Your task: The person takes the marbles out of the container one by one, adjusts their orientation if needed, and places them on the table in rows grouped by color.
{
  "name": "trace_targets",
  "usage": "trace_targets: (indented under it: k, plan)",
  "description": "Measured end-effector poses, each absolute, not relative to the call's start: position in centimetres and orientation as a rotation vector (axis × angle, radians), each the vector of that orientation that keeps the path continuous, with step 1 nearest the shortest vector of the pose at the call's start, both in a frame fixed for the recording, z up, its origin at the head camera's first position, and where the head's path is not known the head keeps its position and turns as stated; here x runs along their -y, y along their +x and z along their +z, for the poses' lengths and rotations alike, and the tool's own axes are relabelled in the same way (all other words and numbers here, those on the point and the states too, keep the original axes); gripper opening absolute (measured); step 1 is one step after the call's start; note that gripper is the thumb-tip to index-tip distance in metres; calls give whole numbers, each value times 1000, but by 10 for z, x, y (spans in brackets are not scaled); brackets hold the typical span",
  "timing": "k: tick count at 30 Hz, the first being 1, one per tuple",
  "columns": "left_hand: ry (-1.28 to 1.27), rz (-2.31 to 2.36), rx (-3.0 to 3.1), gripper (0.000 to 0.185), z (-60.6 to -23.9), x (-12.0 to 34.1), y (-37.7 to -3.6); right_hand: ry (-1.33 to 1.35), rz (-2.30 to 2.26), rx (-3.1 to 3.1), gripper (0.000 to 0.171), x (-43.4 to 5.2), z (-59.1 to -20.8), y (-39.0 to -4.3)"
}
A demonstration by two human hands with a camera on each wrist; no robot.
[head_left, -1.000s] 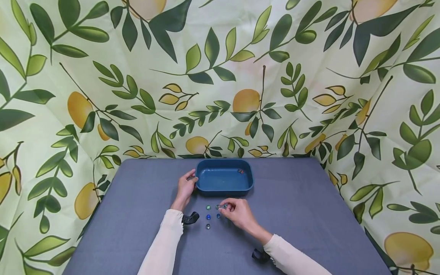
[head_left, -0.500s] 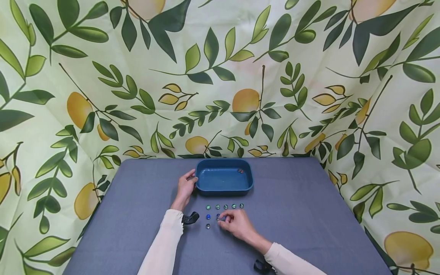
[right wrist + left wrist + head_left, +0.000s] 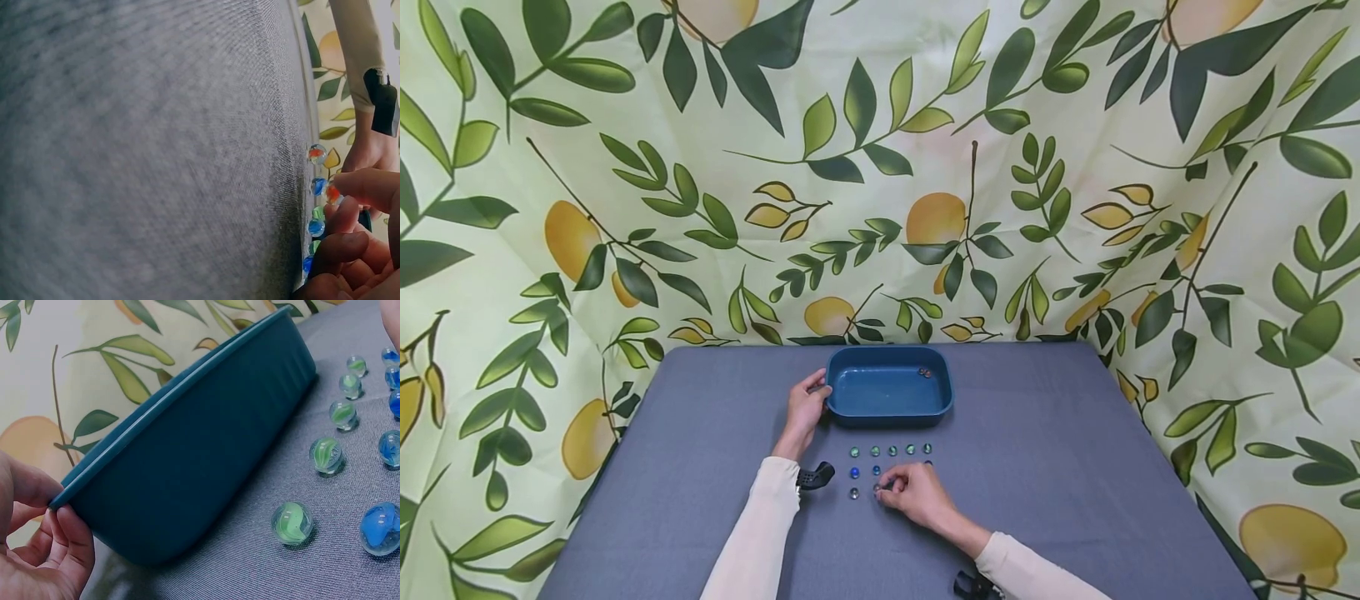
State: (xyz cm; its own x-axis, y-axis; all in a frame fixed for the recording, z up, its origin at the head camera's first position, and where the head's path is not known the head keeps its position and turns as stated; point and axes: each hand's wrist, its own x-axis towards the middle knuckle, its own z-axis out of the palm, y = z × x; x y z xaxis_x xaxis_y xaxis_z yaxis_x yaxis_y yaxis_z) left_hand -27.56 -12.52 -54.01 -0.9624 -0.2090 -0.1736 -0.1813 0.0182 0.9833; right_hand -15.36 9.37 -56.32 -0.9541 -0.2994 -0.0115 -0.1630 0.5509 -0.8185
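A blue tray stands at the middle back of the table, with a couple of marbles in its far right corner. My left hand grips the tray's left rim, thumb inside and fingers outside. In front of the tray, glass marbles lie in rows: a row of green ones, then blue ones, then a clear one. My right hand pinches a red-streaked marble at the third row, right of the clear one. The green marbles lie beside the tray wall.
A grey cloth covers the table. A leaf-and-lemon patterned backdrop closes in the back and both sides. Black wrist straps sit on both sleeves.
My right hand has drawn back toward me from the green row past the blue row to the third row, uncovering the whole green row. The left hand and tray have not moved.
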Motion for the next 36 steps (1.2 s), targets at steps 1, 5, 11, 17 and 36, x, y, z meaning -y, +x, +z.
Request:
trace_targets:
  k: [1,5,11,17,36]
  plan:
    - [426,-2146,2227,46,-540,125,-276,-388,-1356,-2635,7,-94,-563,-154]
    - [424,-2153,2226,46,-540,125,-276,-387,-1306,-2660,8,-94,-564,-154]
    - [424,-2146,2229,46,-539,125,-275,-405,-1243,-2692,6,-93,-565,-153]
    - [427,-2146,2235,46,-539,125,-275,-420,-1224,-2706,5,-92,-564,-153]
    - [424,-2151,2238,46,-539,126,-275,-431,-1326,-2710,10,-106,-530,-158]
